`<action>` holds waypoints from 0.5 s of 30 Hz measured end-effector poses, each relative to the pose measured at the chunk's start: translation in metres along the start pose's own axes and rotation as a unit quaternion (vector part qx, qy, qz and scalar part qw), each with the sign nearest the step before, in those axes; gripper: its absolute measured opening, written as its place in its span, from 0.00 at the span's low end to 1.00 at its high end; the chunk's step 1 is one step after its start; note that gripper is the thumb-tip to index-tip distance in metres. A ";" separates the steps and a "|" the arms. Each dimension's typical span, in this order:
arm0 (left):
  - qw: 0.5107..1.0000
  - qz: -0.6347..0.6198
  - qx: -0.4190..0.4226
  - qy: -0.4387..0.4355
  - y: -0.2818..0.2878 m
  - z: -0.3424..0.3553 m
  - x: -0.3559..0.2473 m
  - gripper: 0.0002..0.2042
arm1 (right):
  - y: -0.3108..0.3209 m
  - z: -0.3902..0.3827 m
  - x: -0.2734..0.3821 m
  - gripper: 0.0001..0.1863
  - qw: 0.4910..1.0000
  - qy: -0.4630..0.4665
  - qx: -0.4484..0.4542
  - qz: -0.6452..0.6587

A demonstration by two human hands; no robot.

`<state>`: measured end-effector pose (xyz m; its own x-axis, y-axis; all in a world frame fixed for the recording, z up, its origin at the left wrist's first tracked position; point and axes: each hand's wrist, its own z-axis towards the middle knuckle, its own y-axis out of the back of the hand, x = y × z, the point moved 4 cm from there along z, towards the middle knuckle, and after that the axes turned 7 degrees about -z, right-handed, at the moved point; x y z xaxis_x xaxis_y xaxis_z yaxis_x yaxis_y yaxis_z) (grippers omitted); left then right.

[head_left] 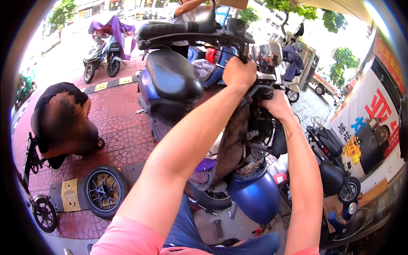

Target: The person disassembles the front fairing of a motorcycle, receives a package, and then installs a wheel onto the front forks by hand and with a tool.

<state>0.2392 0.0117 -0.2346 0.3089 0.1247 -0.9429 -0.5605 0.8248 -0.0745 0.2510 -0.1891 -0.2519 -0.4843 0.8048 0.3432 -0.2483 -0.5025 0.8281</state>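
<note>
Blue scooter [231,146] stands partly stripped right before me, my left hand [239,73] clenched beneath the handlebar [187,39], my right hand [278,105] at the bared steering column [255,117], grip hidden, where a sudden handlebar swing could pinch either one.

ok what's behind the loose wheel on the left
Through the loose wheel, part of the yellow-and-black speed bump shows; whatever the solid parts cover is hidden.

Red patterned paving [127,142] carries a black-and-yellow ridged strip [70,195] and, overlapping it, a black spoked wheel [103,191]. Grey floor [236,229] beneath the blue-and-black scooter [255,197] holds a dark cylindrical bar [218,228] and red-handled tools [257,232].
</note>
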 end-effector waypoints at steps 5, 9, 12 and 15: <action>0.999 0.006 0.034 0.009 -0.004 0.001 0.007 0.22 | -0.003 0.003 -0.020 0.17 0.998 -0.042 0.041 -0.039; 0.998 0.012 0.059 0.024 -0.004 -0.003 0.004 0.22 | 0.000 -0.001 -0.027 0.21 0.998 -0.036 0.045 -0.018; 0.997 0.020 0.065 0.026 -0.001 -0.002 0.004 0.22 | -0.003 0.000 -0.025 0.22 0.999 -0.027 0.033 -0.024; 0.997 0.015 0.070 0.024 -0.001 0.002 0.007 0.22 | -0.005 0.002 -0.025 0.22 0.999 -0.021 0.028 -0.040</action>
<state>0.2431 0.0128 -0.2410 0.2547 0.1262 -0.9588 -0.4553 0.8903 -0.0038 0.2659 -0.2056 -0.2636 -0.4288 0.8546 0.2929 -0.2372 -0.4194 0.8763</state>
